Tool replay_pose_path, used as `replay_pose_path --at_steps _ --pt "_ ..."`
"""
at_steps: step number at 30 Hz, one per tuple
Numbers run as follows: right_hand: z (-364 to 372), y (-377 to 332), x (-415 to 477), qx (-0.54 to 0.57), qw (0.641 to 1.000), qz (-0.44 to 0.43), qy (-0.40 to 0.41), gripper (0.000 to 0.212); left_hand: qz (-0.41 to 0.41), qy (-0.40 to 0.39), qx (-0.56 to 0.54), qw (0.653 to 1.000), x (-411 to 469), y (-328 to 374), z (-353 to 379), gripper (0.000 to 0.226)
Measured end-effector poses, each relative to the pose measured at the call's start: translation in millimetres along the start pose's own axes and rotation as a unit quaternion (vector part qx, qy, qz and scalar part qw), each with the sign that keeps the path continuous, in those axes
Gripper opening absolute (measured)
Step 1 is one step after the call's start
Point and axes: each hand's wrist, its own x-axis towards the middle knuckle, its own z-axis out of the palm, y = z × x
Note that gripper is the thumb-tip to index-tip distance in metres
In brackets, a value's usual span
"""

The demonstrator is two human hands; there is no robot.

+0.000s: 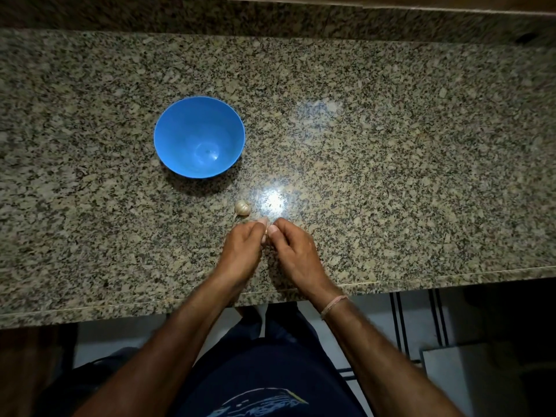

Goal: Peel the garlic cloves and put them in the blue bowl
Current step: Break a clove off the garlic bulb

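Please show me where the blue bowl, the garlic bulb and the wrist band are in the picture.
blue bowl (177, 130): head view, on its inner left wall.
garlic bulb (242, 207): head view, on the middle of the bulb.
wrist band (334, 305): head view, on the strand across the right wrist.

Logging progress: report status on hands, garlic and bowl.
Left hand and right hand both pinch one garlic clove. Garlic bulb on counter just beyond. Blue bowl holds no cloves; path clear.
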Motion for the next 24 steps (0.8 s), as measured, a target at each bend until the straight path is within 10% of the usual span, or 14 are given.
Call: replay_pose_path --at_steps 3,8,24 --pt "-2 1 -1 -0.07 0.995 -0.065 0.008 0.024 -0.117 -0.037 -0.107 0.987 -1 8 -1 0.043" --pt "5 -1 -2 0.098 0.993 0.065 0.002 0.028 0.087 0.062 0.1 0.989 -9 11 3 0.034" --pt "-19 7 3 0.071 0.997 0.021 -0.024 0.019 0.08 0.046 -0.019 0.996 -6 4 -9 0.003"
